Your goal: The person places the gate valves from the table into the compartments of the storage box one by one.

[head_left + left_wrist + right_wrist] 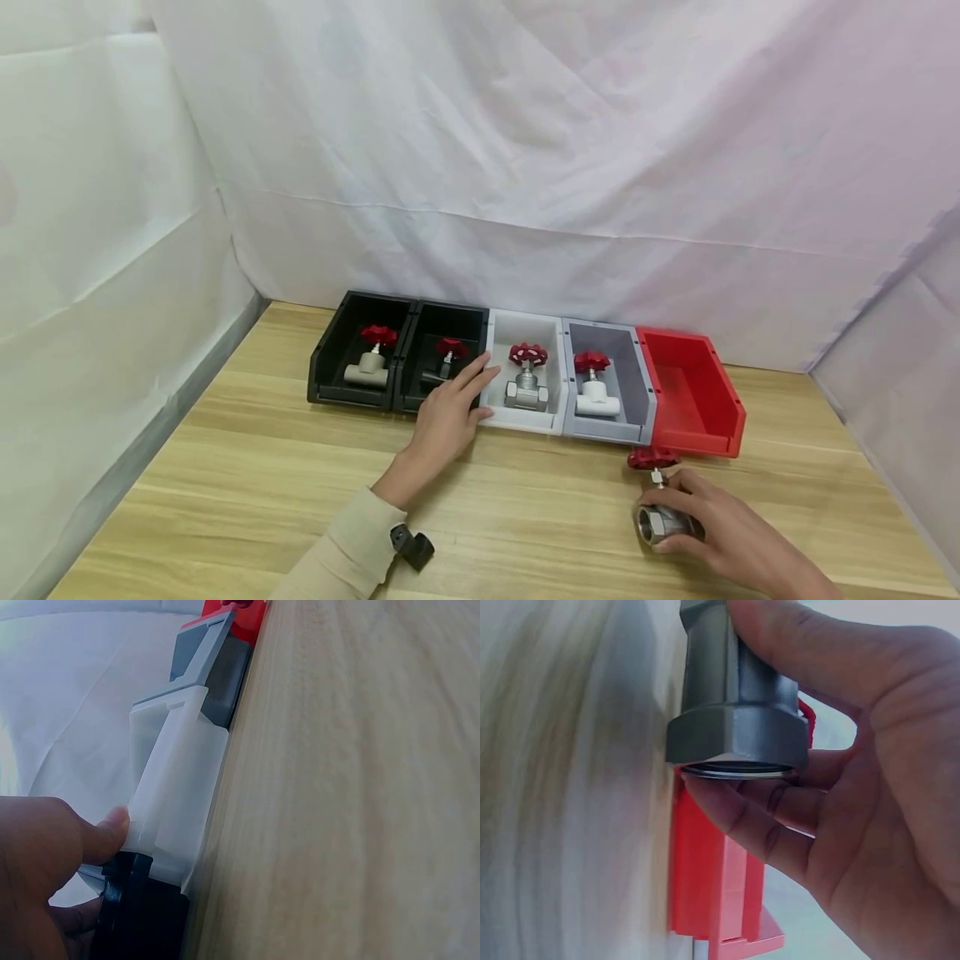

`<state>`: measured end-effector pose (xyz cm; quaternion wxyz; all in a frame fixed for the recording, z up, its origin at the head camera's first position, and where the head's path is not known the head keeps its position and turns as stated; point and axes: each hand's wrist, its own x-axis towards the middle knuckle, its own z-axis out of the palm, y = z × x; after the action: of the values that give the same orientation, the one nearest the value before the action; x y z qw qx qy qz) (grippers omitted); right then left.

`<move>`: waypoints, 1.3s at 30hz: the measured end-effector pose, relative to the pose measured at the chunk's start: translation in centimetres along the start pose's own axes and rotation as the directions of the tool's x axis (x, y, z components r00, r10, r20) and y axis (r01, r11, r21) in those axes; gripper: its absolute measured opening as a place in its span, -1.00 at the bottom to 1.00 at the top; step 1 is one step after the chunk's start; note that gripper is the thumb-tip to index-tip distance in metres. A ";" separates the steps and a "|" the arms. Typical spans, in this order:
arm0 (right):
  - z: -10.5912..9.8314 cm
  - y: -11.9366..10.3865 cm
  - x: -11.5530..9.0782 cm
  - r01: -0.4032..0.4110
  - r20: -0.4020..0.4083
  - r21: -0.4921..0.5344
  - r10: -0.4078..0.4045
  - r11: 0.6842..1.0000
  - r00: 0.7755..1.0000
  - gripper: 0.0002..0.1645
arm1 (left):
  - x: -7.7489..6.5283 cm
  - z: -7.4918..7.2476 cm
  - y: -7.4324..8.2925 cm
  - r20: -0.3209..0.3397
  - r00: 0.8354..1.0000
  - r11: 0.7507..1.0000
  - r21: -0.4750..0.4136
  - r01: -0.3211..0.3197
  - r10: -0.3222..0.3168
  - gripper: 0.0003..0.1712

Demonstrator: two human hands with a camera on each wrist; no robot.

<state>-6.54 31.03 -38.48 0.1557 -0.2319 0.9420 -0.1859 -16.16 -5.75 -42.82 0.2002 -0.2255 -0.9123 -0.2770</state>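
My left hand (444,418) reaches to the row of bins, fingers extended over the side wall between a black bin (405,400) and the white bin (553,421). Its thumb (112,829) touches the white bin's front corner. Inside the white bin stands a silver metal valve (527,390) with a red handwheel. At the right, my right hand (712,527) grips another metal valve (735,739) by its body, thumb on one side and fingers on the other. This valve's red handwheel (652,457) points toward the red bin (693,400), just in front of its lip.
The left black bin (318,375) holds a beige valve (367,369) and the other black bin a dark valve (435,377). A white valve (596,400) lies in the grey bin (641,375). White cloth (525,167) hangs behind and beside the wooden table (262,467).
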 end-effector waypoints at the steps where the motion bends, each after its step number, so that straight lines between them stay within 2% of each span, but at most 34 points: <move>1: -0.1 -0.1 -0.1 -0.001 0.003 0.007 0.001 1.000 1.000 -0.41 | 0.0 0.0 0.0 0.001 1.000 1.000 0.001 0.001 -0.001 -0.26; 8: -0.8 -0.4 -0.4 0.031 -0.015 0.023 -0.031 0.999 0.999 -0.35 | 0.0 0.0 0.0 0.003 1.000 1.000 -0.014 0.011 -0.011 -0.26; 13: -1.5 -0.5 -0.4 0.072 -0.082 -0.030 -0.074 0.997 0.994 -0.35 | -0.1 -0.1 0.0 -0.001 1.000 1.000 -0.015 0.007 -0.007 -0.26; 16: -2.0 -0.4 -0.3 0.067 -0.122 -0.079 -0.077 0.995 0.990 -0.35 | -0.1 -0.1 0.0 -0.010 1.000 1.000 -0.011 0.003 -0.003 -0.26; 24: -3.1 0.1 -0.3 0.044 -0.163 -0.150 -0.069 0.988 0.984 -0.41 | -0.1 0.0 0.0 -0.013 1.000 1.000 0.006 -0.007 0.007 -0.26; 28: -3.6 0.4 -0.1 0.070 -0.205 -0.179 -0.106 0.981 0.973 -0.41 | 0.0 0.0 0.0 -0.019 1.000 1.000 0.005 -0.009 0.009 -0.26; 34: -4.3 1.3 0.4 0.127 -0.310 -0.251 -0.204 0.960 0.929 -0.32 | 0.0 0.0 0.0 -0.014 1.000 1.000 0.009 -0.006 0.006 -0.26; 39: -5.2 2.0 0.8 0.090 -0.309 -0.274 -0.176 0.958 0.935 -0.32 | 0.0 0.0 0.1 -0.010 1.000 1.000 0.009 -0.003 0.003 -0.27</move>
<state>-9.99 33.71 -34.94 -0.0483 -0.2794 0.9527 -0.1096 -16.07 -5.69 -42.80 0.2062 -0.2247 -0.9122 -0.2736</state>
